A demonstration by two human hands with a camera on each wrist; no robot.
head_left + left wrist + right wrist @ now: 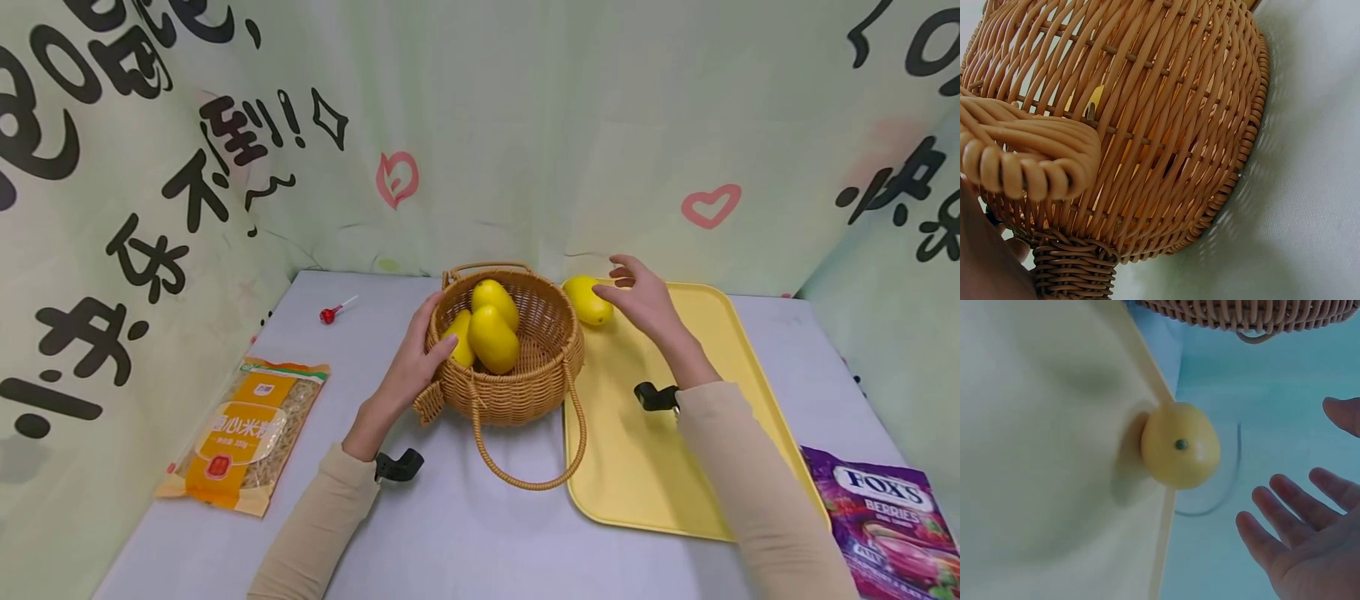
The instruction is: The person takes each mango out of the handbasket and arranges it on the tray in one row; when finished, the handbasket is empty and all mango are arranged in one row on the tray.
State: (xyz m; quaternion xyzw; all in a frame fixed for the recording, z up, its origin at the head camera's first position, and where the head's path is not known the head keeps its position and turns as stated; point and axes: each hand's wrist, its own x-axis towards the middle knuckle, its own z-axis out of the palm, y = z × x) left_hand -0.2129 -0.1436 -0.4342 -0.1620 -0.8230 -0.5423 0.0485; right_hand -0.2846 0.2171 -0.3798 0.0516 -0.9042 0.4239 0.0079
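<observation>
A brown wicker basket (510,396) stands mid-table with three yellow mangoes (493,340) inside, heaped toward its left. My left hand (411,354) grips the basket's left side, thumb over the rim; the left wrist view shows the woven wall (1166,125) close up. Another yellow mango (588,301) lies at the far left corner of the yellow tray (645,475), just right of the basket. Over the tray, my right hand (637,293) is beside that mango with fingers spread and nothing held. In the right wrist view a gap separates the fingers from the mango (1180,445).
On the left lie an orange-labelled bag of grain (243,433) and a red lollipop (328,316). A purple Fox's candy bag (888,521) sits at the right, by the tray's edge. The basket's looped handle (525,483) hangs toward the front. A printed curtain (540,167) encloses the table.
</observation>
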